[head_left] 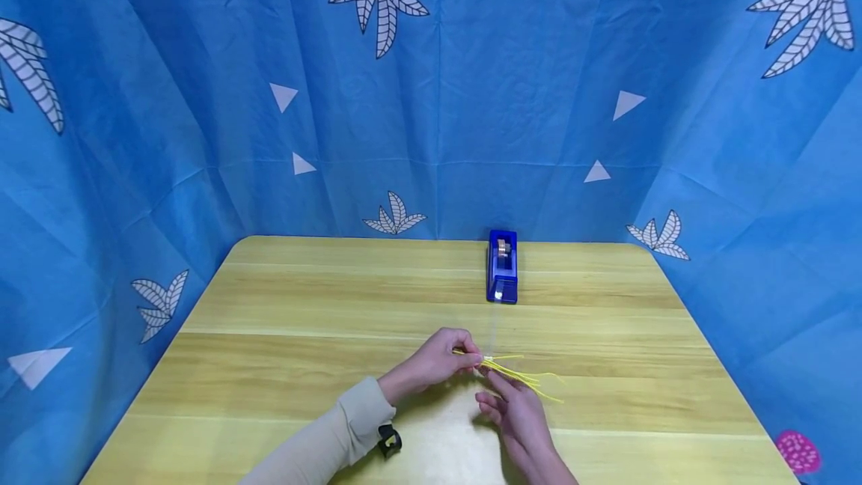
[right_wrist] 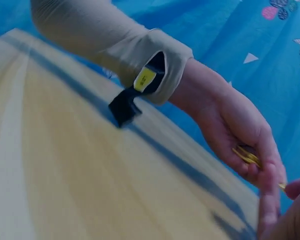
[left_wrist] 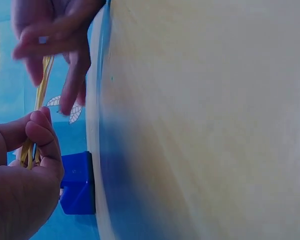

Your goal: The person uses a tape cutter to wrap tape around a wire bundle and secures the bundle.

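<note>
My left hand point(head_left: 444, 356) pinches a bundle of thin yellow strands point(head_left: 525, 376) between thumb and fingers. The loose ends fan out to the right, past my right hand. In the left wrist view the strands point(left_wrist: 44, 87) run from the left fist up towards the other hand. My right hand point(head_left: 520, 418) is just below the bundle, its fingers extended and spread, blurred in the left wrist view. A blue tape dispenser point(head_left: 502, 289) stands behind the hands. From it a faint clear strip of tape point(head_left: 492, 328) reaches towards the bundle.
The wood-grain table point(head_left: 303, 305) extends around both hands. A blue patterned curtain point(head_left: 438, 111) hangs behind and at both sides. A black strap with a yellow label point(right_wrist: 145, 80) sits at the left sleeve's cuff.
</note>
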`<state>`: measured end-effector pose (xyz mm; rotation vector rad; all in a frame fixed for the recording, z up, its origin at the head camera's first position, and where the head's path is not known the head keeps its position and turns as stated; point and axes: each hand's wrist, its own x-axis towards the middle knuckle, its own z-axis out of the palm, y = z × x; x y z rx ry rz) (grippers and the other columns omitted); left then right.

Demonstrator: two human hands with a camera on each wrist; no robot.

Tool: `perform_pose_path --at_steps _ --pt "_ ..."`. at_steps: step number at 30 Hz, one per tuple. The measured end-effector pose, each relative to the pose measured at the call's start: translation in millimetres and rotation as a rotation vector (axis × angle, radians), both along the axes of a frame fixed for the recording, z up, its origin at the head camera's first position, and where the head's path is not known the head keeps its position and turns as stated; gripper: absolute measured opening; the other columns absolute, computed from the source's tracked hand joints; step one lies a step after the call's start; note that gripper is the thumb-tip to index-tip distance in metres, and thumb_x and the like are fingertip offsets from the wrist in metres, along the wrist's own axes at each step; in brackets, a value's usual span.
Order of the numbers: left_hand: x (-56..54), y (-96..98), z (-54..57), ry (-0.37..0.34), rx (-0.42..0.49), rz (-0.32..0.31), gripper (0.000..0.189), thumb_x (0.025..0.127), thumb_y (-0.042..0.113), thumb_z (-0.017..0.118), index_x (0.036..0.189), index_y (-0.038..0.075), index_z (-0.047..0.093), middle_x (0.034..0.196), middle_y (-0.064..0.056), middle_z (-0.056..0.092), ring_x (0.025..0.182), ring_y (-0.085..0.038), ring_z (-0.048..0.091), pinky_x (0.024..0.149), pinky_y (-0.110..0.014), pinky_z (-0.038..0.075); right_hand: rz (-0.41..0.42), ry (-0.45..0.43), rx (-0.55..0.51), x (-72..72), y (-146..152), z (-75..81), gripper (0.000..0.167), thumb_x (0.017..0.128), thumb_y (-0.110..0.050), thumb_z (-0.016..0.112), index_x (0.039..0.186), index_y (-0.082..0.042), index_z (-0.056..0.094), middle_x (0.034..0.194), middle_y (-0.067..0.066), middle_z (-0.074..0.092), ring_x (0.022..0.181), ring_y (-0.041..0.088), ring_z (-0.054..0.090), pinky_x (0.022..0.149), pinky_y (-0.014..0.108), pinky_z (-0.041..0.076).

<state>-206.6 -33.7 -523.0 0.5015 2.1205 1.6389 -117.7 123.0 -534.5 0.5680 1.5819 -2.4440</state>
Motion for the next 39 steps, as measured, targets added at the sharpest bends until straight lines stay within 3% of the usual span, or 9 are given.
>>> perform_pose_path --at_steps 5,11,15,19,22,26,30,35,39 --pt "-1.8 -2.5 1.2 0.01 -0.007 0.011 0.005 0.097 0.006 0.07 0.094 0.001 0.069 0.092 -0.005 0.07 0.081 -0.019 0.067 0.072 -0.027 0.057 0.155 0.05 0.175 12.1 12 13.0 0.048 0.106 -0.02 0.057 0.143 0.01 0.049 0.109 0.007 0.075 0.072 0.014 0.071 0.067 0.025 0.06" --pt "-4.3 -1.9 1.0 0.004 -0.003 0.012 0.009 0.097 0.006 0.07 0.097 -0.002 0.069 0.089 -0.004 0.071 0.078 -0.017 0.066 0.068 -0.025 0.055 0.042 0.34 0.368 7.7 30 42.3 0.03 0.102 -0.007 0.063 0.126 0.011 0.063 0.094 0.012 0.075 0.076 0.014 0.072 0.07 0.029 0.063" --pt "-5.7 -0.5 0.7 -0.009 0.002 0.009 0.005 0.096 0.005 0.07 0.094 0.0 0.069 0.089 -0.003 0.07 0.077 -0.015 0.064 0.067 -0.023 0.054 -0.015 0.6 0.733 -10.4 51 52.4 0.023 0.097 -0.004 0.07 0.119 0.0 0.072 0.104 0.006 0.076 0.095 0.01 0.069 0.087 0.023 0.059" --pt "-6.3 0.7 0.7 -0.007 0.008 0.002 0.005 0.097 0.004 0.07 0.093 0.001 0.069 0.089 -0.003 0.069 0.077 -0.015 0.064 0.066 -0.022 0.053 0.083 0.721 1.076 -26.6 66 50.7 0.026 0.094 -0.012 0.076 0.12 -0.013 0.076 0.114 0.001 0.076 0.109 0.02 0.067 0.099 0.041 0.054" --pt "-6.0 2.4 1.5 -0.013 0.017 -0.002 0.005 0.096 0.004 0.07 0.094 -0.001 0.069 0.089 -0.003 0.069 0.077 -0.016 0.064 0.067 -0.022 0.053 0.224 0.69 1.142 -33.3 69 43.0 0.025 0.094 -0.018 0.077 0.12 -0.015 0.076 0.116 0.0 0.076 0.11 0.025 0.069 0.097 0.052 0.056" --pt "-3.1 4.4 1.8 -0.037 0.023 -0.003 0.008 0.096 0.004 0.07 0.097 -0.004 0.068 0.088 -0.003 0.069 0.077 -0.017 0.063 0.067 -0.022 0.053 0.321 0.61 1.082 -34.2 70 29.6 0.017 0.093 -0.017 0.078 0.109 -0.016 0.08 0.107 -0.003 0.078 0.097 0.016 0.073 0.087 0.036 0.062" --pt "-1.0 4.2 0.8 -0.045 0.016 0.0 0.009 0.096 0.003 0.07 0.098 -0.005 0.068 0.086 -0.002 0.068 0.074 -0.015 0.06 0.065 -0.02 0.05 0.341 0.588 1.03 -32.1 70 22.4 0.019 0.087 -0.012 0.083 0.106 -0.015 0.081 0.102 -0.001 0.079 0.086 0.011 0.073 0.077 0.022 0.06" --pt "-1.3 4.4 0.9 -0.046 0.024 0.009 0.009 0.096 0.002 0.07 0.097 -0.006 0.067 0.085 -0.003 0.069 0.072 -0.015 0.059 0.064 -0.02 0.049 0.34 0.539 1.078 -33.0 68 21.9 0.029 0.08 -0.012 0.089 0.108 -0.014 0.081 0.095 0.001 0.079 0.076 0.008 0.07 0.07 0.02 0.058" --pt "-0.9 5.2 1.2 -0.044 0.019 0.008 0.007 0.096 0.002 0.07 0.095 -0.005 0.067 0.086 -0.002 0.069 0.073 -0.014 0.059 0.064 -0.02 0.05 0.337 0.484 1.069 -33.1 69 22.6 0.022 0.081 -0.012 0.088 0.102 -0.013 0.082 0.093 0.004 0.08 0.057 0.009 0.064 0.05 0.022 0.051"
